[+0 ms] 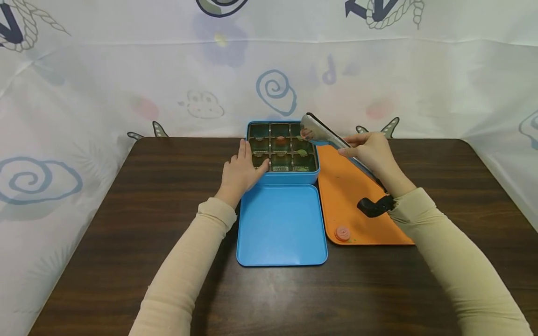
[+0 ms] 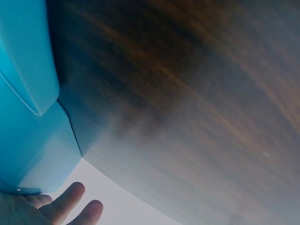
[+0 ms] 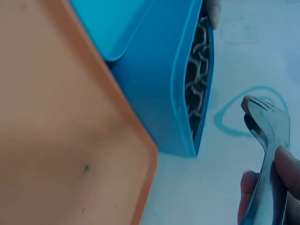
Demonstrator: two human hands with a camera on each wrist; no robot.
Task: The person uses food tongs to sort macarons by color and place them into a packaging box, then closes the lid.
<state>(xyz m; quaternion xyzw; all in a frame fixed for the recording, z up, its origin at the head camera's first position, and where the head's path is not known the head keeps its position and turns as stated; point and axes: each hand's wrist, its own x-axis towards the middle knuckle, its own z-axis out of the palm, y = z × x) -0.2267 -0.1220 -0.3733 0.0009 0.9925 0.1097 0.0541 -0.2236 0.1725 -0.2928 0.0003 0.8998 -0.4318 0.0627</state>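
Note:
A blue tin box (image 1: pixel 283 178) with a grid of compartments stands at the table's far middle. A green piece (image 1: pixel 301 152) and a reddish piece (image 1: pixel 280 138) lie in its cells. My left hand (image 1: pixel 242 169) rests on the box's left rim with fingers straight; those fingers (image 2: pixel 63 206) show beside the blue box wall (image 2: pixel 33 154). My right hand (image 1: pixel 371 150) grips metal tongs (image 1: pixel 320 132), whose tip hovers over the box's far right corner. In the right wrist view the tongs (image 3: pixel 266 125) stand beyond the box (image 3: pixel 159 93).
The box's blue lid (image 1: pixel 281 225) lies flat just in front of it. An orange mat (image 1: pixel 349 193) lies to the right, with a pink round piece (image 1: pixel 342 233) near its front edge. The dark wooden table (image 1: pixel 126 196) is backed by a printed white cloth.

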